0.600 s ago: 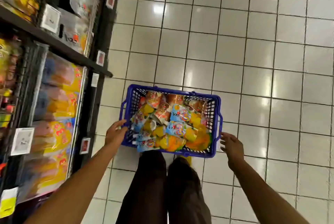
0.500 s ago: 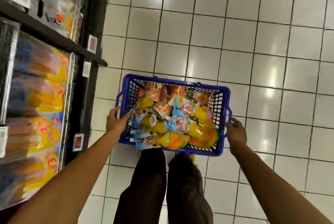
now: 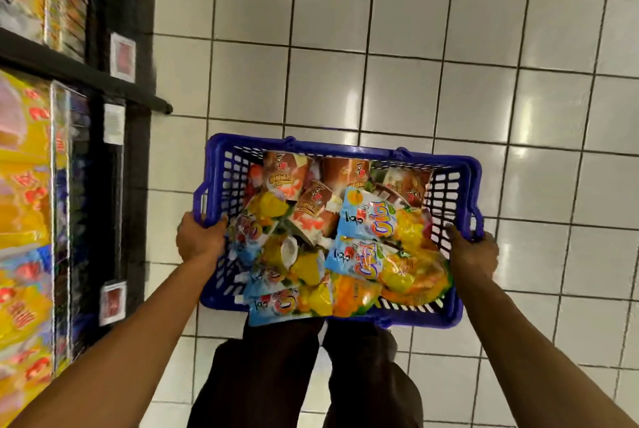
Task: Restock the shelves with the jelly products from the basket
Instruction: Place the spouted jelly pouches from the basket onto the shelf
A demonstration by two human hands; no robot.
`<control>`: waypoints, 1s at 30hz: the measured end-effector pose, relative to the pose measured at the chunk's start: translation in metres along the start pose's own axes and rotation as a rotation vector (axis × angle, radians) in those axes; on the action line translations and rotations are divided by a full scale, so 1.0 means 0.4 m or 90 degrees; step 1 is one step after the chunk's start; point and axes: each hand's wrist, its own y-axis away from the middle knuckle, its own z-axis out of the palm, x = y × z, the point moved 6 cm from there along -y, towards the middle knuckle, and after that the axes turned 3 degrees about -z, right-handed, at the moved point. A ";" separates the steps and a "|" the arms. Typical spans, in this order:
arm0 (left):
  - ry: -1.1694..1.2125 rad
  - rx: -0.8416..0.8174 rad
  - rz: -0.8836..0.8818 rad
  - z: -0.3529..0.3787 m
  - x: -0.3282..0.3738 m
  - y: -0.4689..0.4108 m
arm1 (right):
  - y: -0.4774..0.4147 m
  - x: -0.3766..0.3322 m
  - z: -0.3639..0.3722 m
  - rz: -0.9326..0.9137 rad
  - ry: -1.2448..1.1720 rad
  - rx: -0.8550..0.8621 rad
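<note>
Basket (image 3: 345, 147), head view: blue plastic lattice, being carried between both hands in front of the dark trousers (image 3: 276, 375) and, by appearance, clear of the tiled floor (image 3: 415, 47); the left hand (image 3: 198, 241) is clasping the left side rim, its digits curling over the edge; the right hand (image 3: 473, 255) is clasping the right side rim, one digit hooking down inside the wall.

Jelly products (image 3: 366, 220) are lying heaped in the basket, between the two sets of fingers; the brown-labelled packs are sitting beyond the fingertips, at the far wall; one blue packet is overhanging the near rim, on the wrist side of the fingers.

Shelves (image 3: 79, 71) are standing on the outer side of the left fingers, apart from the basket, carrying yellow packs too blurred to identify; price tags (image 3: 122, 56) are showing on the dark upright.

Handling, as a judgement:
- the pouches are looking soft, glossy and likely slippery;
- loaded this full, the basket is probably moderately heavy, and its rim stiff enough for a two-handed hold;
- each pouch is best pinched at its flat sealed edge, not squeezed at the bulging cups;
- the overhanging packet is at risk of sliding out if the basket is tipping toward the wrists.
</note>
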 end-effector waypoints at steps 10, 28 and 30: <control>0.058 -0.015 0.046 -0.136 0.044 0.093 | 0.081 -0.040 -0.126 0.009 -0.049 0.036; 0.092 0.022 0.081 -0.868 0.505 0.625 | 0.568 -0.602 -0.861 -0.143 -0.047 0.085; 0.073 0.041 0.079 -0.900 0.560 0.648 | 0.571 -0.667 -0.895 -0.162 -0.035 0.084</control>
